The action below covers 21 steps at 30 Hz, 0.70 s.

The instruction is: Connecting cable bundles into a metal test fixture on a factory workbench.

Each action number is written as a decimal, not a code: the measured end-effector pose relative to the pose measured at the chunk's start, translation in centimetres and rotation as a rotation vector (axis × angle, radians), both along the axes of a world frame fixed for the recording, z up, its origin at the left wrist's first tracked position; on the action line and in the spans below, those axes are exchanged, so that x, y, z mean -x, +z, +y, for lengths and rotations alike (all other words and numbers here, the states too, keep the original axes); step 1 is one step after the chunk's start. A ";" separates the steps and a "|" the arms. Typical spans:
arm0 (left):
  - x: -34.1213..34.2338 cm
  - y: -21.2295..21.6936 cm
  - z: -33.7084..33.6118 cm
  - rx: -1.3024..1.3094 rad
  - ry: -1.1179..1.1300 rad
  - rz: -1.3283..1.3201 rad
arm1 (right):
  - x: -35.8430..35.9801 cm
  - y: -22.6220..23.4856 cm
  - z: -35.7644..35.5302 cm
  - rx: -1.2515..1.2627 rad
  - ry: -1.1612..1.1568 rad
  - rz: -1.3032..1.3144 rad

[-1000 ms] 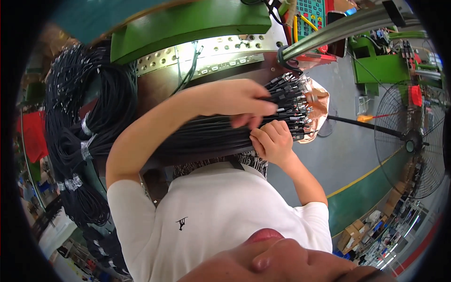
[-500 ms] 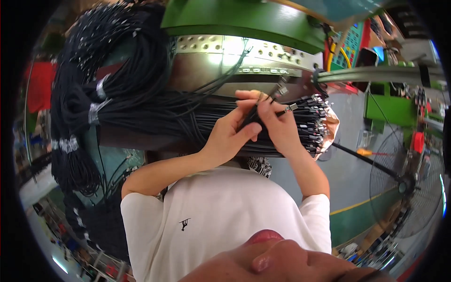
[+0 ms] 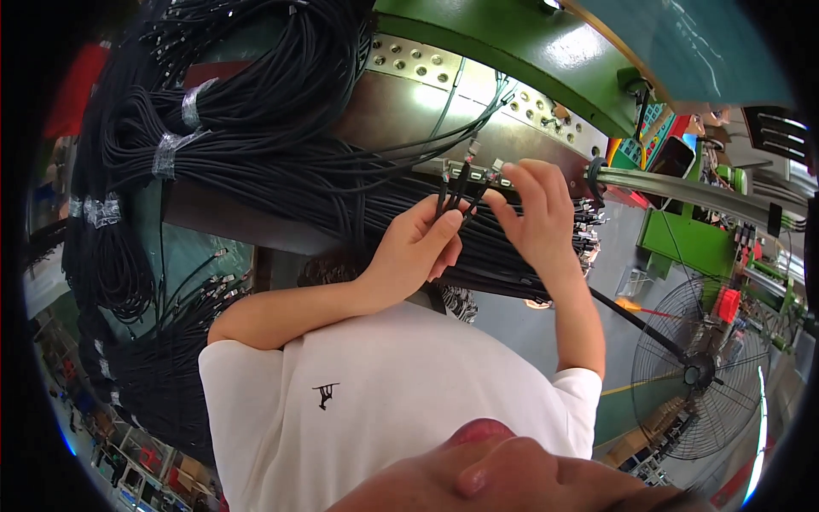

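**Sorting cable ends at the machine**

My left hand (image 3: 418, 252) grips a small bunch of black cables (image 3: 456, 192) just below their metal connectors (image 3: 473, 162). My right hand (image 3: 533, 213) pinches one connector at the top, fingertips closed on it. I judge I'm picking out single ends; next needs a steady pull to free one from the bundle (image 3: 281, 162) lying across the green machine (image 3: 512, 43).

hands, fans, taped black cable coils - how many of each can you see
hands: 2, left hand and right hand, both on black cable ends
floor fans: 1
taped black cable coils: at least 3; more may be hidden in the tangle
total: 6 at least
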<state>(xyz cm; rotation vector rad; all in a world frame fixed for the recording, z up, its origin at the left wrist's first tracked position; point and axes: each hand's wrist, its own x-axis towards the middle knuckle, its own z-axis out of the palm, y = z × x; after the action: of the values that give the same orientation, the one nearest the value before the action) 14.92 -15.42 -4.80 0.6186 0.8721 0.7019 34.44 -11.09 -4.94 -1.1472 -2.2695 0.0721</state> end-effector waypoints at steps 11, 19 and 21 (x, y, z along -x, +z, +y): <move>2.3 0.7 0.5 0.050 0.064 -0.194 | 3.0 -2.0 1.2 0.239 -0.045 0.249; 1.8 -0.1 0.7 0.054 0.024 -0.184 | 3.3 -1.7 0.8 0.510 -0.113 0.400; 1.8 -0.2 0.9 0.053 0.018 -0.180 | 3.2 -2.0 0.9 0.468 -0.106 0.366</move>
<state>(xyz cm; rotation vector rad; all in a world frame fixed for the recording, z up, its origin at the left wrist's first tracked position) 13.17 -14.55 -4.96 0.4927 0.7277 0.7363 31.26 -10.20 -6.93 -1.3535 -1.9090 0.7423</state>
